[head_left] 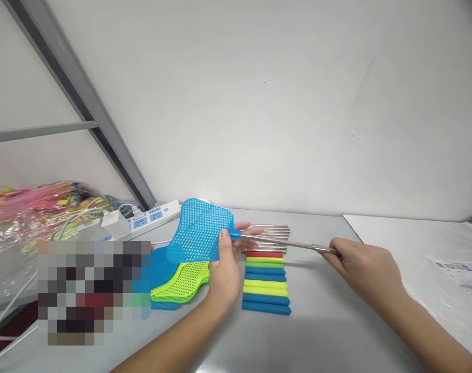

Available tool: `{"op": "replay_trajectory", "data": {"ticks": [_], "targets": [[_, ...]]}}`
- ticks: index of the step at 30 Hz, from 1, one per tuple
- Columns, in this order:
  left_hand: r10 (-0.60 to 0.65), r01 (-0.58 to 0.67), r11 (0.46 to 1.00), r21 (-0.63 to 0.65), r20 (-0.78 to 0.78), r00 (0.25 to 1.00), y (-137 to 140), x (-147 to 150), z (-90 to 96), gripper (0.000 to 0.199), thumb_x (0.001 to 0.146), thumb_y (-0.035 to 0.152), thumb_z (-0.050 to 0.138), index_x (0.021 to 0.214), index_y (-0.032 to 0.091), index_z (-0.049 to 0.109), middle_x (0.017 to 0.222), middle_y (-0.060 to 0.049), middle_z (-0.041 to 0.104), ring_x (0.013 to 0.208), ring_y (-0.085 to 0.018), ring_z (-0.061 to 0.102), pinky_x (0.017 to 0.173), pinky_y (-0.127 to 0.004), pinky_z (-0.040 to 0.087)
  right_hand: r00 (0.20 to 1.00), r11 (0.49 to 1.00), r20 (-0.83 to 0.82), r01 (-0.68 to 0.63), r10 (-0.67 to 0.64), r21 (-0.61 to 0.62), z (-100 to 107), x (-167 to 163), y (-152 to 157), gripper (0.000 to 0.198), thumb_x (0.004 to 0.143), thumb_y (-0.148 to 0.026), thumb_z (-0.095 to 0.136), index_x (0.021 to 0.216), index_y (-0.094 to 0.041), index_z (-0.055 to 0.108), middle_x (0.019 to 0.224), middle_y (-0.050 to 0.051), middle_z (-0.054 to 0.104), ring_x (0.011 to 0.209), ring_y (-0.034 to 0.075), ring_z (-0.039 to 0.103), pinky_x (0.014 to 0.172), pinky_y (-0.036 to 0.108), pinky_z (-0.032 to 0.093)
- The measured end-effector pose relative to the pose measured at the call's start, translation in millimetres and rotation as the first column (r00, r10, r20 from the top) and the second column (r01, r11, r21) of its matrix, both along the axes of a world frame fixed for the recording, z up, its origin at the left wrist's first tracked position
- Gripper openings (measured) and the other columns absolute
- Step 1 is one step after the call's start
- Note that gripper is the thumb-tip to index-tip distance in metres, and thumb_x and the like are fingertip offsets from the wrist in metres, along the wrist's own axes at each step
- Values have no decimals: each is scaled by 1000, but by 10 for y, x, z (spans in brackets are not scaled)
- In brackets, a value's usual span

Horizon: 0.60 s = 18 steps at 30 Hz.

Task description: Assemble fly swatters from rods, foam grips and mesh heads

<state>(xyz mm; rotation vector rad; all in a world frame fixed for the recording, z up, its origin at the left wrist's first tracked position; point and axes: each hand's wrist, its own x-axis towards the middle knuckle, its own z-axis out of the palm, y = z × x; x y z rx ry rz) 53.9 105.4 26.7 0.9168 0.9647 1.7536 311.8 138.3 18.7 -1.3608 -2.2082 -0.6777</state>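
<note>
Blue and mesh-like, the swatter [200,233] is hovering above the worktop [321,331], the fingers of the left hand [226,269] pinching its neck and those of the right hand [370,267] gripping the far end of its metal rod [302,245], which a skewed pull could end up bending.

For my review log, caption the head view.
Left hand holds a blue perforated plastic swatter head, right hand its slender silver metal rod, near a row of multicoloured tubes.
</note>
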Motion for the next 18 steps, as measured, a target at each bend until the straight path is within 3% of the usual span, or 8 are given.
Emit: {"op": "replay_trajectory", "data": {"ticks": [3,9,14,18], "targets": [[-38,37,999,-24,-37,999,-58,73,-41,47,97,56,37,108,18,63,96,-8,75,78,-17,66,84,-33,51,998,998,1,-62,62,6,29,-120,-74,50,100,-48,29,61,-21,44,44,-5,47,34,10,39,42,25,14],[-233,231,972,-44,-302,924,-313,280,-128,43,99,51,37,117,23,64,113,-6,72,98,-20,67,89,-35,52,969,965,-156,-216,193,-150,18,-520,-302,44,101,-40,32,63,-21,44,49,-5,55,38,10,49,42,25,21],[-198,237,970,56,-387,901,-291,207,-73,43,100,48,36,115,23,67,117,-5,69,110,-21,62,103,-37,45,924,913,-297,-321,242,-254,40,-611,-353,34,99,-38,38,73,-21,51,56,-4,59,44,11,53,45,25,27],[-110,132,990,51,-311,944,-188,122,-37,42,99,48,39,110,19,68,105,-6,72,91,-19,66,91,-34,49,895,840,-325,-413,305,-352,20,-587,-318,23,100,-35,37,100,-20,56,76,0,67,57,14,59,53,26,35]]}}
